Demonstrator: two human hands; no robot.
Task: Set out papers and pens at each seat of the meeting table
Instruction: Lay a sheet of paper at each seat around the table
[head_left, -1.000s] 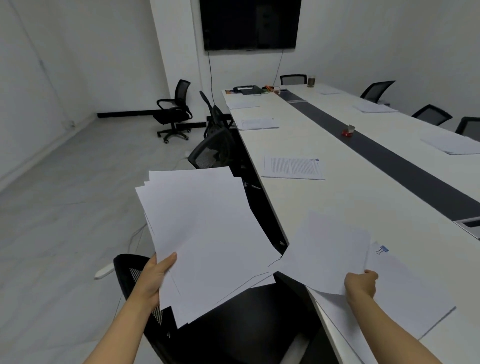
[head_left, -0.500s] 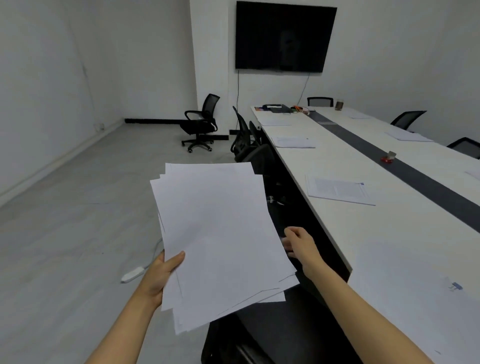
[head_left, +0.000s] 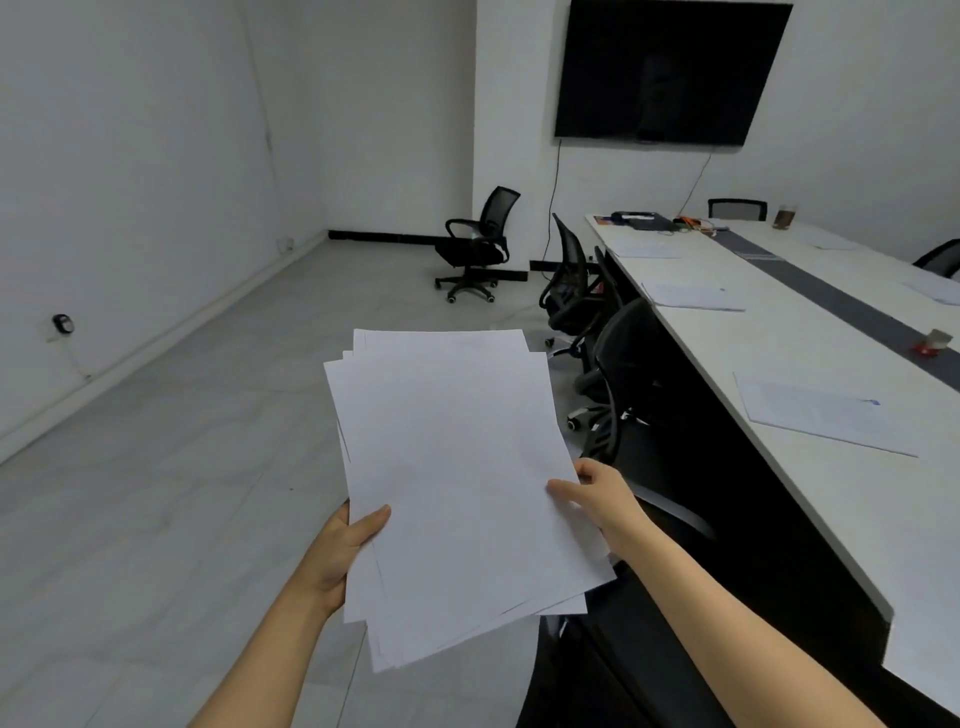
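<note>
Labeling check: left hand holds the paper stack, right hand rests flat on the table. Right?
Not quite. Head view: the left hand does hold the paper stack, but the right hand pinches the stack's right edge, off the table.

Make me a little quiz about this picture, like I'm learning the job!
1. True or false: the left hand and right hand both hold the loose stack of white paper sheets.
2. Where is the big black flat screen? A) on the wall B) on the floor C) on a chair
3. Fill in: the stripe along the middle of the long white meeting table is dark ____.
Key: 1 true; 2 A; 3 grey.
</note>
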